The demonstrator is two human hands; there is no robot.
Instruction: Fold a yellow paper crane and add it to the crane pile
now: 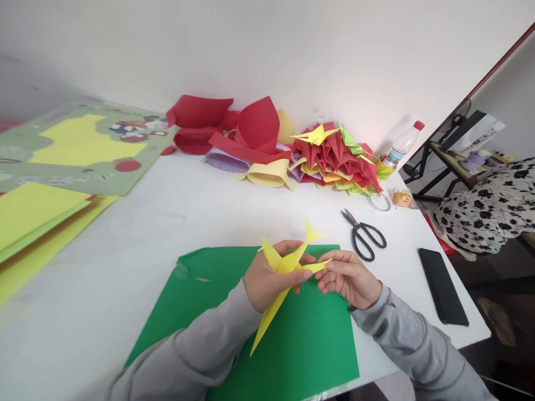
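Observation:
A yellow folded paper figure (pixel 288 263), shaped like a bird with pointed wings and a long tail, is held above the green sheet (pixel 317 345). My left hand (pixel 267 278) is closed around its body, the thumb lying over the front. My right hand (pixel 349 277) pinches the tip of the figure's right-hand point between thumb and fingers. Part of the figure's body is hidden behind the left thumb and palm. Just beyond my right hand, black-handled scissors (pixel 361 235) lie on the white table (pixel 159 223).
At the back stand rolled red paper pieces (pixel 257 125) and a heap of red folded paper figures (pixel 334 156). A bottle (pixel 402 146), a wrapped snack (pixel 403 198) and a black phone (pixel 443 285) lie to the right. Yellow sheets (pixel 37 217) are at left. A person in patterned clothing (pixel 493 206) sits beyond.

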